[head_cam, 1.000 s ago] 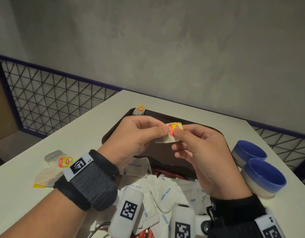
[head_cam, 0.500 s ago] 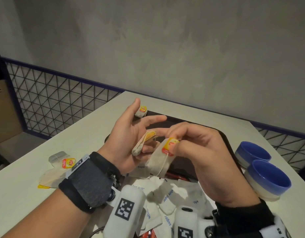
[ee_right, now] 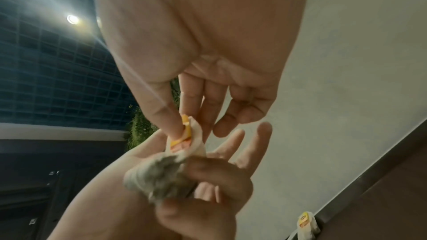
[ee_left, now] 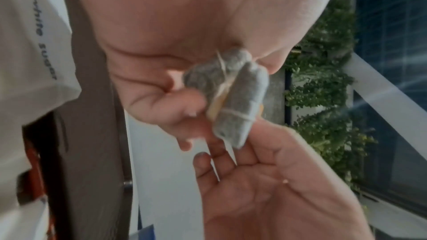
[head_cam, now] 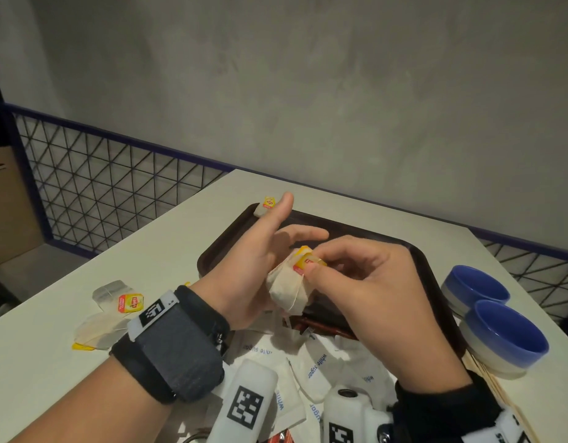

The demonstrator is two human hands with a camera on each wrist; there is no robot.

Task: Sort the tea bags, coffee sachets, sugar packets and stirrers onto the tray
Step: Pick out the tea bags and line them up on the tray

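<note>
Right hand (head_cam: 365, 282) pinches the tea bags (head_cam: 289, 287) by their tags at frame centre, above the tray (head_cam: 420, 270) near edge. Left hand (head_cam: 260, 260) lies open beneath them, fingers spread. Bare tray floor lies beyond. Half a second earlier the bags hung apart; now bunched.

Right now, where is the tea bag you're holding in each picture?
Head view: the held tea bag is at centre, between both hands.
Left wrist view: it hangs at centre under the right hand.
Right wrist view: it is low, left of centre, over the left hand.
Shared landmark: its yellow tag.
</note>
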